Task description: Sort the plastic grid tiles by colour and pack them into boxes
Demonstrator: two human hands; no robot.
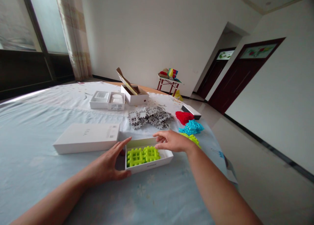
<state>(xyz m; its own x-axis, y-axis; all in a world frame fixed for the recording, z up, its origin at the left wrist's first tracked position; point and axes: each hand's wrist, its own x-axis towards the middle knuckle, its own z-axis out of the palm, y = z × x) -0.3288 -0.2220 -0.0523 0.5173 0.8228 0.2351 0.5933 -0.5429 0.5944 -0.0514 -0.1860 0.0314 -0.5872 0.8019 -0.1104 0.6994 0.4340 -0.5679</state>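
Note:
A shallow, open white box (pixel 150 167) sits on the table in front of me. Inside it, bright green square lattice blocks (pixel 135 156) lie side by side toward the left. My left hand (pixel 114 163) spans the box's left end, thumb at the front corner and fingers at the back corner. Over the right part of the box is my right hand (pixel 173 140), its fingers bent and apart, thumb close to a green block; no piece shows between them. Just beyond that hand lies a small pile of green blocks (pixel 192 138), partly hidden by it.
Behind the box are piles of grey (pixel 150 117), red (pixel 183 117) and blue blocks (pixel 191 127). A large closed white box (pixel 87 138) lies to the left. Farther back stand small white boxes (pixel 99 100) and an opened carton (pixel 134 95). A pale cloth (pixel 36 172) covers the table.

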